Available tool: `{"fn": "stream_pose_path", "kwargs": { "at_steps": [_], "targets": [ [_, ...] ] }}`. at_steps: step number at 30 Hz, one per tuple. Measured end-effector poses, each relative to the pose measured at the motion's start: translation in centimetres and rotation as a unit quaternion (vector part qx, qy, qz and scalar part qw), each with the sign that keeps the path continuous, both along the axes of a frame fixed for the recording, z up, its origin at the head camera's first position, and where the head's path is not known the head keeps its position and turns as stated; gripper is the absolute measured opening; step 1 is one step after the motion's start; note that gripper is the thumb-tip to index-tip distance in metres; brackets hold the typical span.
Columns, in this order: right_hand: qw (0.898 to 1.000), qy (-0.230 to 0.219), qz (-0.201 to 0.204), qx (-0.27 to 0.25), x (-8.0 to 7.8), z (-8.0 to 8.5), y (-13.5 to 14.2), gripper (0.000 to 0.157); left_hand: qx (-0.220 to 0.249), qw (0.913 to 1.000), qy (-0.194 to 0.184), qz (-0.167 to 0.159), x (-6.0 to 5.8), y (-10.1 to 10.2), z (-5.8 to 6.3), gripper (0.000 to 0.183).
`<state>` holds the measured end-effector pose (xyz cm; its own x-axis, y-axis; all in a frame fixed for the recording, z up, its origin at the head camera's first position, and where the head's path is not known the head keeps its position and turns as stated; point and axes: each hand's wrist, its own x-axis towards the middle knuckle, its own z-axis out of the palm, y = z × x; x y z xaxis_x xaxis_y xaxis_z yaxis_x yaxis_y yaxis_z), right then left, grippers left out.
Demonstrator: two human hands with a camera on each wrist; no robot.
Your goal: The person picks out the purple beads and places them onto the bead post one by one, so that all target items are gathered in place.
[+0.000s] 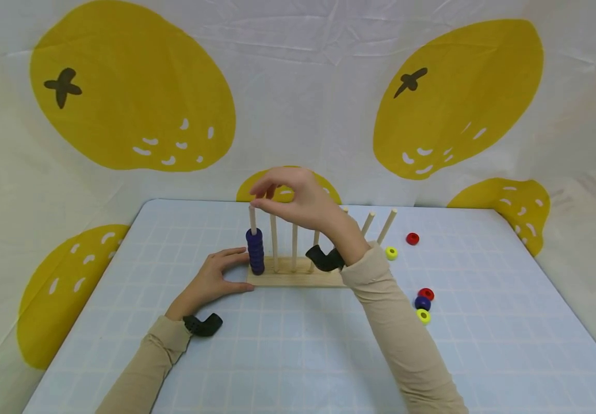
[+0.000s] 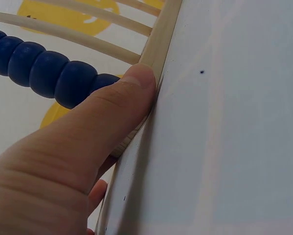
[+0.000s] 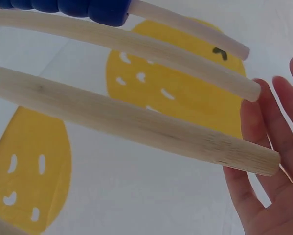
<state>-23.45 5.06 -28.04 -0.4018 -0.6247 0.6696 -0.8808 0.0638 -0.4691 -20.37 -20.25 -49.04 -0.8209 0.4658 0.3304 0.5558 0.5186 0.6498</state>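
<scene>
A wooden peg stand (image 1: 298, 280) with a row of several upright pegs sits on the table. Blue beads (image 1: 255, 251) are stacked on its leftmost peg, whose upper part stays bare. My left hand (image 1: 212, 282) holds the left end of the base, thumb along the front edge and fingers at the back; the thumb (image 2: 122, 93) presses the wood in the left wrist view. Over the top of the leftmost peg hovers my right hand (image 1: 300, 198), fingers loosely bent, no bead visible in it. In the right wrist view its fingers (image 3: 273, 122) lie beyond the peg tips.
Right of the stand, a yellow bead (image 1: 391, 253) and a red bead (image 1: 412, 238) lie toward the back. Nearer, another red bead (image 1: 426, 294), a blue bead (image 1: 422, 303) and a yellow bead (image 1: 423, 315) sit close together. A fruit-patterned cloth (image 1: 298, 103) hangs behind the table.
</scene>
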Motion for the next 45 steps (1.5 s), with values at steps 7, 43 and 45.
{"fn": "stream_pose_path", "kwargs": {
  "at_steps": [7, 43, 45],
  "targets": [
    [1.0, 0.017, 0.009, -0.016, 0.9, 0.8, 0.6, 0.009, 0.003, 1.0, -0.001, -0.003, -0.1, 0.0, -0.2, 0.066],
    [0.995, 0.08, -0.055, -0.023, 7.5, 1.1, 9.4, 0.011, -0.003, 0.9998, -0.018, 0.01, 0.3, 0.0, 0.1, 0.067],
    [0.995, 0.08, -0.062, -0.018, 7.8, 0.8, 10.2, 0.014, -0.004, 0.9998, -0.019, 0.011, 0.3, 0.0, 0.0, 0.067]
  ]
}}
